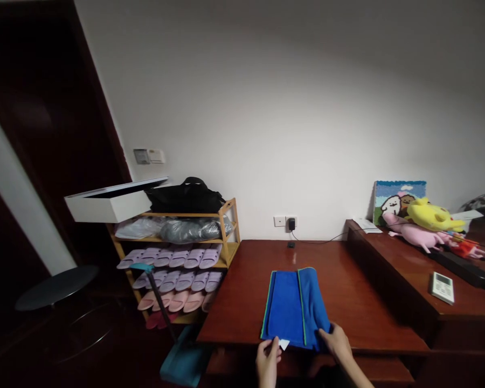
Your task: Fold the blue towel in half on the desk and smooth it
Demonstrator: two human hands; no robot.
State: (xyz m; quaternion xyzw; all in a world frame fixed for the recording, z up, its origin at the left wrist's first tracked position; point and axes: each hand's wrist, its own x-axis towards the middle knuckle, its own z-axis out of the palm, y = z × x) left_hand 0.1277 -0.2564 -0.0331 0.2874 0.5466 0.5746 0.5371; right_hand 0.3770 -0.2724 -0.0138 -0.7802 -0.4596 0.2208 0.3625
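A blue towel (pixel 285 307) with green stitched edges lies on the reddish-brown wooden table (pixel 242 318). Its right part is folded over toward the middle, and a white tag (pixel 283 344) sticks out at the near edge. My left hand (pixel 268 358) pinches that near edge at the left, right beside the tag. At the near right corner, my right hand (pixel 336 340) grips the folded part between thumb and fingers. The fingers under the cloth are partly hidden.
Left of the table stands a wooden shoe rack (pixel 226 253) with slippers, a black bag (pixel 186 196) and a white box (pixel 105 207). A teal dustpan (pixel 186 358) is below. On the right ledge are plush toys (pixel 432 215) and a white remote (pixel 442 287).
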